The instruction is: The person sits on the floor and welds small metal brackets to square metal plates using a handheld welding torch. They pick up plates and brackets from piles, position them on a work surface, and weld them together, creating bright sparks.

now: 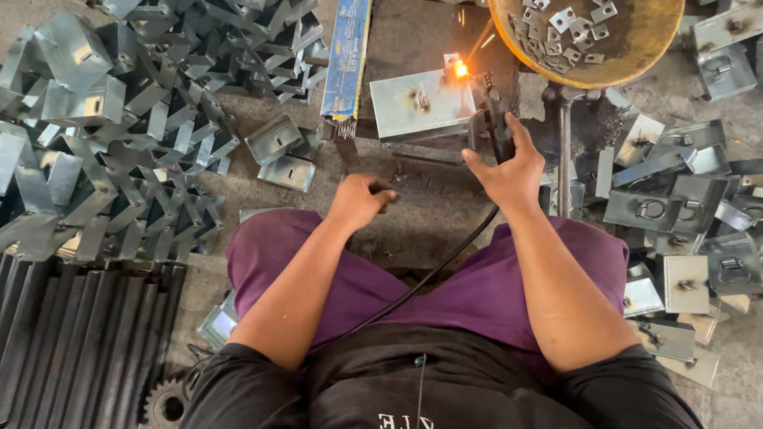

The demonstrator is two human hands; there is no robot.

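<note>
Purple-clad knees (445, 278) frame 2 bare hands. Right hand (509, 171) grips a black welding holder (494, 119), its tip sparking orange at the far right corner of a flat grey steel box (421, 103) on the floor. Left hand (362, 199) is a loose fist, holding nothing, near the box.

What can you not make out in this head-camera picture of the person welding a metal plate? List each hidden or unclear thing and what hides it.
- Weld point on the metal plate: washed out by the bright spark.
- Tip of the welding tool: lost in the glare.
- Anything inside the left hand: covered by its curled fingers.
- Yellow bowl: cut off by the top edge.
- Gear: cut off by the bottom edge.
</note>
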